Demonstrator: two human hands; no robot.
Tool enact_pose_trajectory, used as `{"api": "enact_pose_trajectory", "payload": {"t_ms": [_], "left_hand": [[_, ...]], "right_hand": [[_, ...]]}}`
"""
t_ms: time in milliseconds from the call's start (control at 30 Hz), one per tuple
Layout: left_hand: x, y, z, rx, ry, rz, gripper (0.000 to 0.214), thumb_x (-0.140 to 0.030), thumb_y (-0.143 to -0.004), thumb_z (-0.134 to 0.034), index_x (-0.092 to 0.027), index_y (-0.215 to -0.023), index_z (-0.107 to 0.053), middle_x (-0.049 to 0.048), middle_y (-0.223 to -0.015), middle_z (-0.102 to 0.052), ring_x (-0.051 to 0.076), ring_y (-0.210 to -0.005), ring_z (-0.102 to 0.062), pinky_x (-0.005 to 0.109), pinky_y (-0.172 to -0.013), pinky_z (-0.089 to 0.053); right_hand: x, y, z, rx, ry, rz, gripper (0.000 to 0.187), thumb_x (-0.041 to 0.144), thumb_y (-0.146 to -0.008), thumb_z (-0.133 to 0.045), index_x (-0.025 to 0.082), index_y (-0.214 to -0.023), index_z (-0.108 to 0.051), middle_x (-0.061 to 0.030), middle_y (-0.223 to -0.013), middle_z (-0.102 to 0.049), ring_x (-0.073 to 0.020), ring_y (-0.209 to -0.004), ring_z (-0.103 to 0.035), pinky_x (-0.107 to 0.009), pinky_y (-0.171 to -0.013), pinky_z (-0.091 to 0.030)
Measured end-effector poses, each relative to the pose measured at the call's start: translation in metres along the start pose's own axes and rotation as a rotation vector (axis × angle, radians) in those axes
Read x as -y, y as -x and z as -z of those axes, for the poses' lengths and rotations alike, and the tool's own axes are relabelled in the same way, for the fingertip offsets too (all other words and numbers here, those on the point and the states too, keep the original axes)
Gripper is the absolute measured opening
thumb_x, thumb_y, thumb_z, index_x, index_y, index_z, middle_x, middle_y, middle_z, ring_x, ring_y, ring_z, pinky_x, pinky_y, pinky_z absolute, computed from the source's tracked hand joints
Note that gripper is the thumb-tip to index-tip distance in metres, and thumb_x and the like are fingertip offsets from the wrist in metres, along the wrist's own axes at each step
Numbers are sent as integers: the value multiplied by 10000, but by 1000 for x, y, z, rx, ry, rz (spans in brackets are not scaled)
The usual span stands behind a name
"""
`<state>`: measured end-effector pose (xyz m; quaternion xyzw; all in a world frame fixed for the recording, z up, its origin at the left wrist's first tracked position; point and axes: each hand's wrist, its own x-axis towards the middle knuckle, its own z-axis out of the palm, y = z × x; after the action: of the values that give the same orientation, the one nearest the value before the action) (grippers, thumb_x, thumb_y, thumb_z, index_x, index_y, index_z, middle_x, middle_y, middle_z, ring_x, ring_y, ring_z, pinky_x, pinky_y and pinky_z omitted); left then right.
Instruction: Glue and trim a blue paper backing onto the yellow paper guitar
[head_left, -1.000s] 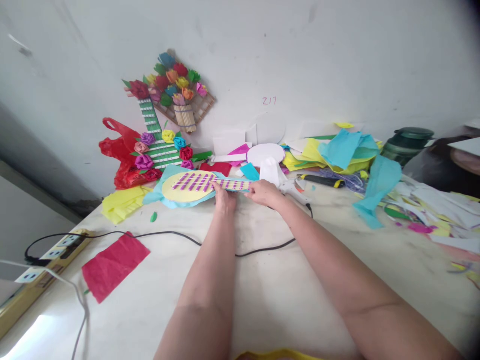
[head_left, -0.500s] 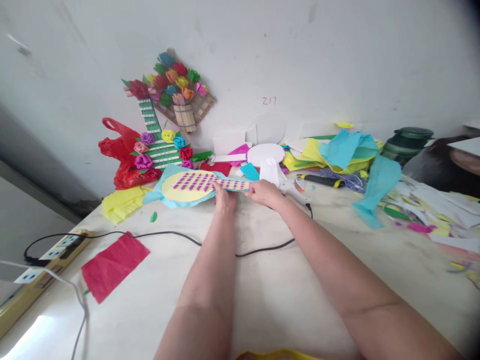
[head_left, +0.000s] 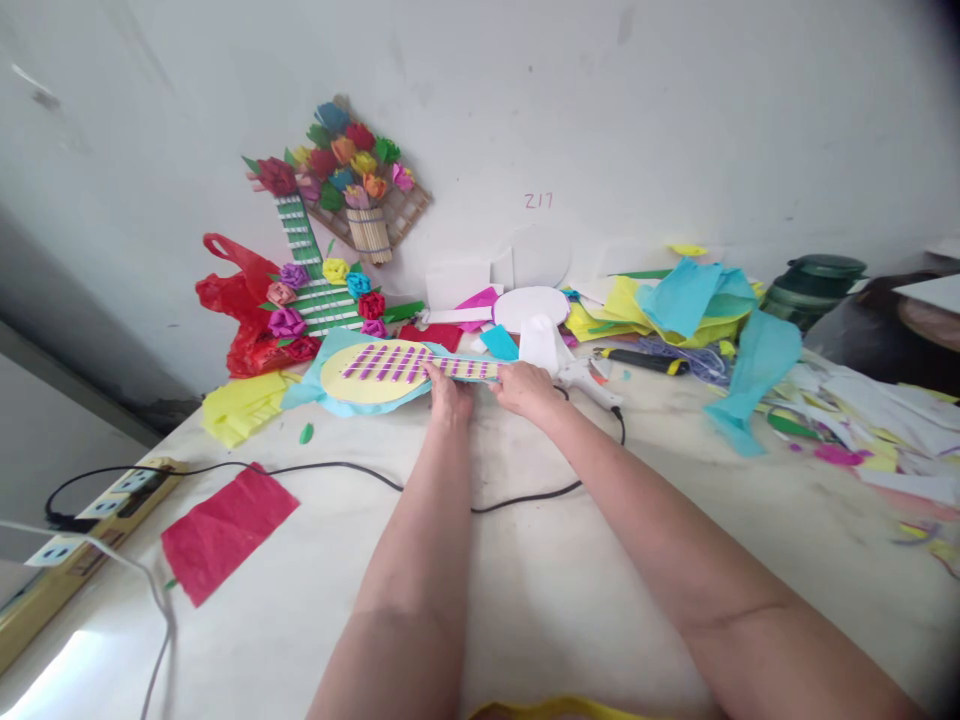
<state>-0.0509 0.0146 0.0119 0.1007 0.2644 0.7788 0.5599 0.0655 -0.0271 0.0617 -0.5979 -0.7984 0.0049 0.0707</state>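
A paper racket-shaped craft (head_left: 375, 370), a yellow oval with woven purple strips on a light blue backing, lies flat at the far side of the table. My left hand (head_left: 448, 392) grips its handle near the oval, fingers pressed down on it. My right hand (head_left: 526, 387) pinches the handle's far end. Both arms stretch forward across the white table (head_left: 525, 560).
A white glue gun (head_left: 581, 378) with a black cord (head_left: 330, 468) lies beside my right hand. Paper flower crafts (head_left: 330, 250) and a red bag (head_left: 244, 305) stand against the wall. Loose coloured paper (head_left: 697, 300), a utility knife (head_left: 645, 361), a red sheet (head_left: 225, 530) and a power strip (head_left: 112, 495) lie around.
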Motion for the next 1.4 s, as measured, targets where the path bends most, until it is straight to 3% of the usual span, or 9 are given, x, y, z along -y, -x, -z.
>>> {"api": "enact_pose_trajectory", "payload": {"t_ms": [667,933,1400], "left_hand": [[-4,6,-3,-40,36,-13,485,-582,-812,-340,-236,-1105,-514,77,-1166,-538,212,-1089,-516,354,-806,-487],[-7,4,-2,-50,33,-51,512,-578,-830,-282,-219,-1107,-521,93,-1187,-527,217,-1109,-502,360,-820,-482],[-5,0,1,-53,45,-78,498,-565,-826,-326,-222,-1138,-509,97,-1224,-503,216,-1116,-498,363,-835,-476]], "right_hand": [[-11,-2,0,40,-39,-18,359,390,-815,-413,172,-1029,-601,-132,-1040,-627,-255,-971,-574,-332,-761,-433],[-18,-2,11,99,-81,-27,358,407,-790,-448,163,-984,-623,-127,-1017,-638,-242,-921,-588,-306,-718,-433],[-14,-2,7,61,-70,-45,351,379,-798,-438,150,-995,-617,-135,-1049,-625,-244,-941,-584,-301,-724,-428]]}}
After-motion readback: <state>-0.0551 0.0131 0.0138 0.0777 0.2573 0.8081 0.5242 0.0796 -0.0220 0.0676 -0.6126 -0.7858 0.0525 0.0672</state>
